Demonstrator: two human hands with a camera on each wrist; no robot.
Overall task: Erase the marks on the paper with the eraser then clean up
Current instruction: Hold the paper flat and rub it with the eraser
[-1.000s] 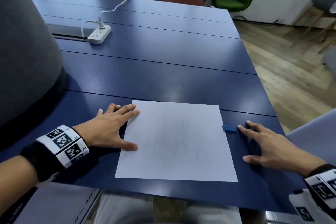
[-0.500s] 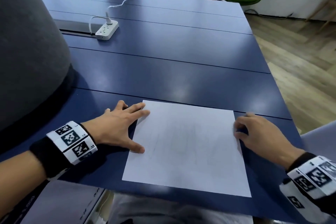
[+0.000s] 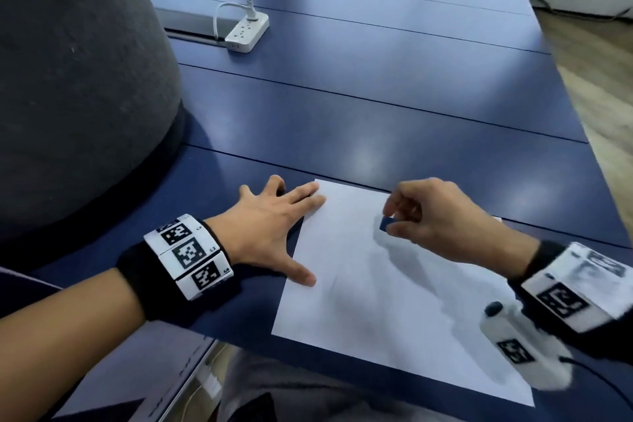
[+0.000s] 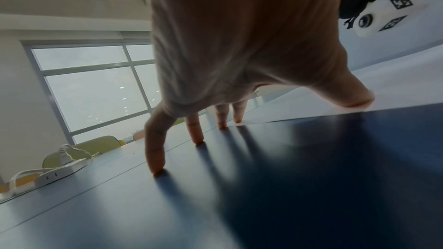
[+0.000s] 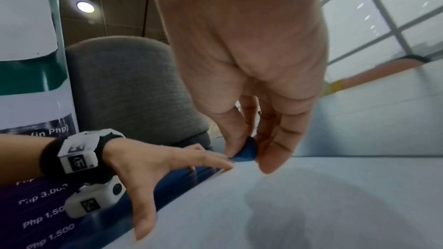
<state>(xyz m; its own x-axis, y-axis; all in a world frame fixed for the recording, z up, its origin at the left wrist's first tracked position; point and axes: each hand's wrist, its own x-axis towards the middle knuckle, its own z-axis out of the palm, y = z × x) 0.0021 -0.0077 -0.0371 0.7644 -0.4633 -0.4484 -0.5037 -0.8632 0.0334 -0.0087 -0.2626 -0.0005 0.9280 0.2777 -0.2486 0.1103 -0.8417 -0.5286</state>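
A white sheet of paper [image 3: 387, 298] with faint pencil marks lies on the blue table [image 3: 376, 106] near its front edge. My left hand [image 3: 274, 233] lies flat with fingers spread, thumb and fingertips pressing the paper's left edge; the left wrist view shows the same left hand [image 4: 230, 90] with its thumb on the sheet. My right hand [image 3: 428, 219] hovers above the upper middle of the paper and pinches a small blue eraser [image 3: 386, 225] between thumb and fingers. The right wrist view shows the eraser [image 5: 245, 151] held just above the sheet [image 5: 311, 205].
A white power strip [image 3: 247, 31] with a plugged cable lies far back on the table. A large grey rounded chair back [image 3: 68, 78] rises at the left. Green and red chairs stand beyond the far edge; wooden floor lies right of the table's edge.
My right hand picked the eraser up from the table beside the paper's right edge and carried it left, over the sheet. My left hand stays pressed on the paper's left edge.
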